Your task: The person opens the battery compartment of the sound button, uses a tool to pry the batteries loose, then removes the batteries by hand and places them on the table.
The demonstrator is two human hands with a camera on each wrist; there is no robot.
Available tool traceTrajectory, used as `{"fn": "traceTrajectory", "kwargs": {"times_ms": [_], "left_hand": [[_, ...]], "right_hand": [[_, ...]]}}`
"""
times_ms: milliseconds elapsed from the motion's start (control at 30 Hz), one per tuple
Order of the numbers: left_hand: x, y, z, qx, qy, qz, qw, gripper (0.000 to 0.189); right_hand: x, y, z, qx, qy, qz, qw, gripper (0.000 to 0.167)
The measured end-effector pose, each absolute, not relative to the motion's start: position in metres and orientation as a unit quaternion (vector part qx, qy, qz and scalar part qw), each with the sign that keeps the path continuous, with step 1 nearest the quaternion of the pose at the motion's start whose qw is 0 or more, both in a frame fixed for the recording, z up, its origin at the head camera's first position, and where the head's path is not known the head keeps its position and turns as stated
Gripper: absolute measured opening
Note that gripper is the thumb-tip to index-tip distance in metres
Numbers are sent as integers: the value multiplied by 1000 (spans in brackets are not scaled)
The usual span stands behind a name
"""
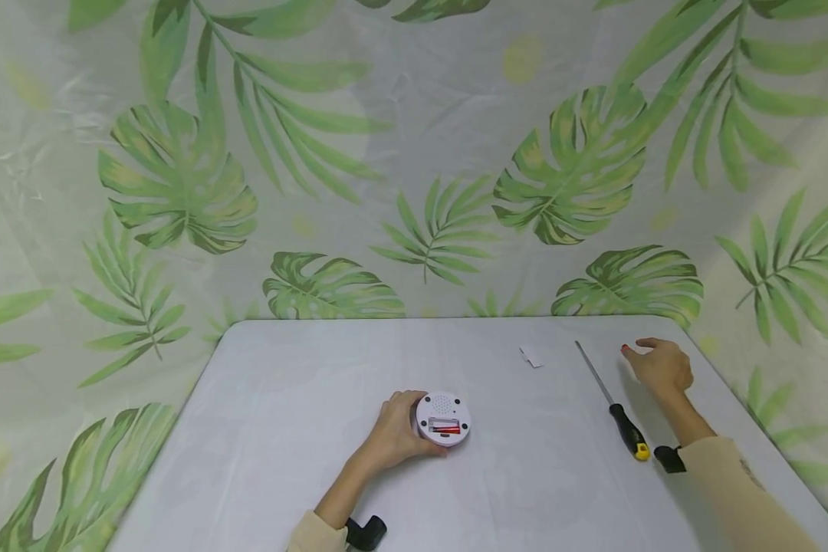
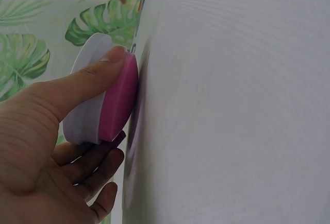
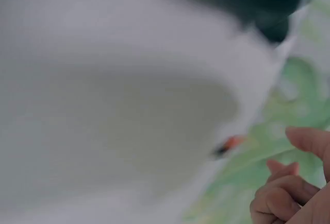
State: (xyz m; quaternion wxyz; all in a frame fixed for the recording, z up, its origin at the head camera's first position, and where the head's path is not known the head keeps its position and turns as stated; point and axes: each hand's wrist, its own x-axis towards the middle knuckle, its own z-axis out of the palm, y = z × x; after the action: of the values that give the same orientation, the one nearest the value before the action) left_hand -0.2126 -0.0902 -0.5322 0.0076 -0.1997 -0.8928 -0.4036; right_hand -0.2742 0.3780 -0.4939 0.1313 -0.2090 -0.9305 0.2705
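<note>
My left hand grips the rim of a round white-and-pink device, thumb and fingers on opposite sides. The device's underside faces up, showing speaker holes and an uncovered battery compartment with a red battery inside. In the left wrist view, its pink part is turned toward the tabletop. At the far right of the table, my right hand is raised, thumb and index finger apart. A small red-and-black battery is near its fingertips, blurred and separate from the hand in the right wrist view.
A screwdriver with a black-and-yellow handle lies just left of my right forearm. Toward the table's back is a small white piece. Behind the white table hangs a leaf-patterned cloth.
</note>
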Motion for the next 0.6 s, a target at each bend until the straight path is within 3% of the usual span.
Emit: {"fn": "traceTrajectory", "kwargs": {"times_ms": [167,267,433,600], "left_hand": [[-212,-91,-531,-197,-892,-408,1,92],[-212,-91,-531,-197,-891,-408,-1,92],[-213,-91,-531,-193,-890,-413,-9,93],[-212,-91,-532,-196,-891,-409,-7,92]], "right_hand": [[-258,314,-472,-26,-943,275,188,43],[-244,268,-466,83,-928,309,189,48],[-220,204,-468,201,-896,380,107,64],[-199,166,-487,245,-866,435,25,51]]}}
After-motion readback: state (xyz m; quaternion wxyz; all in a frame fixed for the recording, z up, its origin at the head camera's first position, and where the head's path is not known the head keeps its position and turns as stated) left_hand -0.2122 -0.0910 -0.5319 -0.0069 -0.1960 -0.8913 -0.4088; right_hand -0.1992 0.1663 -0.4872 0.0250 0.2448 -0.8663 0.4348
